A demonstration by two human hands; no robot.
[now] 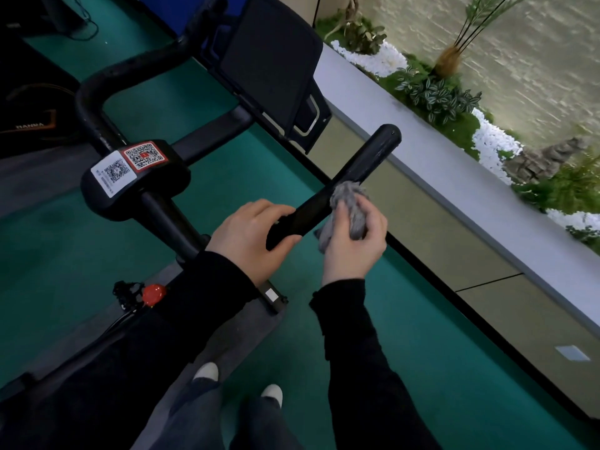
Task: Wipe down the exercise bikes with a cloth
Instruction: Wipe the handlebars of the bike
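A black exercise bike fills the left and middle of the head view, with its handlebar clamp (136, 177) carrying two QR stickers. Its right handlebar (367, 160) runs up and to the right. My left hand (250, 235) grips the near end of that bar, fingers curled over it. My right hand (354, 245) holds a crumpled grey cloth (349, 206) pressed against the bar just beyond my left hand. The bike's dark screen (269, 66) stands at the top centre.
A red knob (154, 293) sits on the frame below the handlebar. The floor (422, 368) is green. A white ledge (454, 190) with plants and white pebbles runs along the right. Another dark machine (29, 102) stands at far left. My shoes (271, 394) are below.
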